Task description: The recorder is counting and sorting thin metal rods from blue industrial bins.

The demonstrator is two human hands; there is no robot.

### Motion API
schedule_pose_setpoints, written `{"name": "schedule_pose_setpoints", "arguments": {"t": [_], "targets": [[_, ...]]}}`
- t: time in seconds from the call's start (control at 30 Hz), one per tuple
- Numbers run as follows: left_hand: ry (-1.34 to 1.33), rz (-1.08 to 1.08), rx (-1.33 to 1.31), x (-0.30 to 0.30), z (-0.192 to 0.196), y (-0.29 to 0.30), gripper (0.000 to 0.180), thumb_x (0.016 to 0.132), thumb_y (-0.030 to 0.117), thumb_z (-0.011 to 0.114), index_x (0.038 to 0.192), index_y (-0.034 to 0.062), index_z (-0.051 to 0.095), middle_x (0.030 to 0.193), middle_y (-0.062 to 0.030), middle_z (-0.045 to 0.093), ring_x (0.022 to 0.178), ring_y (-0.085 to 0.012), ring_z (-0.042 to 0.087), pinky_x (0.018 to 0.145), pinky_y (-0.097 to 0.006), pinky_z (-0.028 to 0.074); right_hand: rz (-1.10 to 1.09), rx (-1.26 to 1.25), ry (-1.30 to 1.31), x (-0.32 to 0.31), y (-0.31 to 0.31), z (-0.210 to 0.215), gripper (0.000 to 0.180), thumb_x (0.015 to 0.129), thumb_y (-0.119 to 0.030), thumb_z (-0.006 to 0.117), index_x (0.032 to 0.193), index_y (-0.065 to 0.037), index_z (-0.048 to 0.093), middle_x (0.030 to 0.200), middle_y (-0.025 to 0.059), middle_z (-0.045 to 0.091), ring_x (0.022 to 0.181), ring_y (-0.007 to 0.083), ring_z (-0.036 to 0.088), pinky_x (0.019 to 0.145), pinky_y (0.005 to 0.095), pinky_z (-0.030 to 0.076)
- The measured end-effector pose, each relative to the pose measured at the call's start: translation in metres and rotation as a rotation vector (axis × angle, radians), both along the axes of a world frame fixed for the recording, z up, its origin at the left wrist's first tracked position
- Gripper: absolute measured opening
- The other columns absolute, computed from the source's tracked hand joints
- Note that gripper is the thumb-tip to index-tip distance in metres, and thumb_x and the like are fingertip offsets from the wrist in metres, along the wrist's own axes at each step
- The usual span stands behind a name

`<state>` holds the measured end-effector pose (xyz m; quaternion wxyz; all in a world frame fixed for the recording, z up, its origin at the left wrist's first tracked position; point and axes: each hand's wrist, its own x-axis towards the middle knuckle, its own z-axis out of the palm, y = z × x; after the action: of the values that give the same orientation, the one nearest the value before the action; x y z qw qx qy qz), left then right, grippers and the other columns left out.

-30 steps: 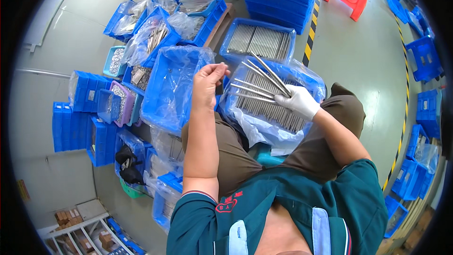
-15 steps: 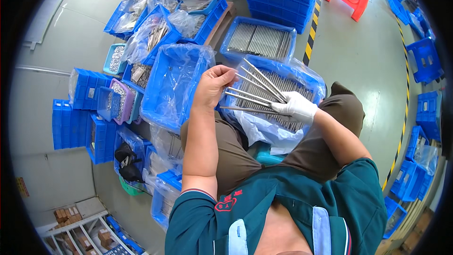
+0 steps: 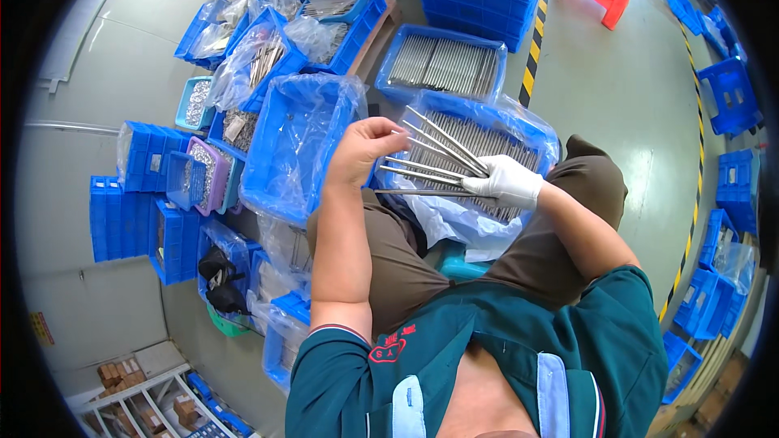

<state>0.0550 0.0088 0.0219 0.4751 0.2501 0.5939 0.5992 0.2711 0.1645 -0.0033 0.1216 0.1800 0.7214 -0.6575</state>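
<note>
Metal rods [image 3: 445, 137] fanned over lined blue bin [image 3: 539, 131], gripped in your gloved R hand [image 3: 513, 182] above its R half. Your L hand [image 3: 363, 148], by bin's L edge, w/ fingers pinched narrow near rod tips; can't tell if touching.

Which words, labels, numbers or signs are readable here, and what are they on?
Teal shirt: red lettering and a red outlined emblem; I won't copy their wording.
Blue crate at left: a white label, too small to read.
Grey wall, lower left: a yellow sign, too blurred to read.
</note>
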Motion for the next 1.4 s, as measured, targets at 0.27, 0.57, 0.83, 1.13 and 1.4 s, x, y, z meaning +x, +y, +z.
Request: {"name": "schedule_pose_setpoints", "arguments": {"t": [0.27, 0.57, 0.83, 1.13, 1.4], "targets": [[0.055, 0.104, 0.133, 0.004, 0.001, -0.001, 0.011, 0.077, 0.006, 0.071, 0.086, 0.0024, 0.066, 0.080, -0.0012, 0.065, 0.073, -0.0059, 0.056, 0.068, -0.019, 0.044, 0.040, 0.161, -0.017, -0.002, -0.001, -0.006, 0.029, 0.084, -0.031, 0.063, 0.089, -0.002, 0.063, 0.063, 0.0046, 0.057, 0.056, 0.0110, 0.053, 0.055, 0.0269, 0.043], [0.044, 0.046, 0.121, 0.005, 0.002, -0.001, 0.012, 0.076, 0.005, 0.072, 0.086, 0.0024, 0.066, 0.080, -0.0006, 0.063, 0.073, -0.0059, 0.055, 0.068, -0.019, 0.044, 0.055, 0.227, -0.044, -0.003, -0.001, 0.000, 0.029, 0.083, -0.030, 0.064, 0.089, -0.002, 0.062, 0.064, 0.0082, 0.059, 0.058, 0.0152, 0.057, 0.058, 0.0299, 0.046], [0.159, -0.051, 0.013, 0.012, -0.006, 0.003, 0.010, 0.076, 0.009, 0.071, 0.082, 0.0024, 0.066, 0.074, 0.0030, 0.060, 0.069, -0.0040, 0.050, 0.063, -0.017, 0.039, 0.053, 0.347, -0.001, -0.005, -0.004, -0.003, 0.033, 0.081, -0.034, 0.064, 0.089, -0.002, 0.062, 0.070, 0.0140, 0.062, 0.064, 0.0235, 0.062, 0.063, 0.0334, 0.048], [0.127, 0.124, 0.045, -0.002, 0.002, -0.003, 0.010, 0.077, 0.007, 0.070, 0.084, 0.0015, 0.066, 0.077, -0.0018, 0.065, 0.070, -0.0060, 0.056, 0.067, -0.019, 0.044, 0.166, 0.462, 0.060, -0.005, -0.003, -0.014, 0.037, 0.081, -0.036, 0.063, 0.091, -0.001, 0.062, 0.071, 0.0172, 0.062, 0.066, 0.0270, 0.063, 0.065, 0.0346, 0.048], [0.079, 0.038, 0.068, -0.002, 0.002, -0.005, 0.011, 0.077, 0.008, 0.071, 0.084, 0.0020, 0.065, 0.077, -0.0009, 0.063, 0.071, -0.0057, 0.055, 0.067, -0.019, 0.043, 0.154, 0.438, 0.061, -0.004, -0.003, -0.011, 0.035, 0.081, -0.034, 0.063, 0.092, -0.001, 0.062, 0.072, 0.0177, 0.062, 0.067, 0.0276, 0.063, 0.065, 0.0350, 0.048]]}}
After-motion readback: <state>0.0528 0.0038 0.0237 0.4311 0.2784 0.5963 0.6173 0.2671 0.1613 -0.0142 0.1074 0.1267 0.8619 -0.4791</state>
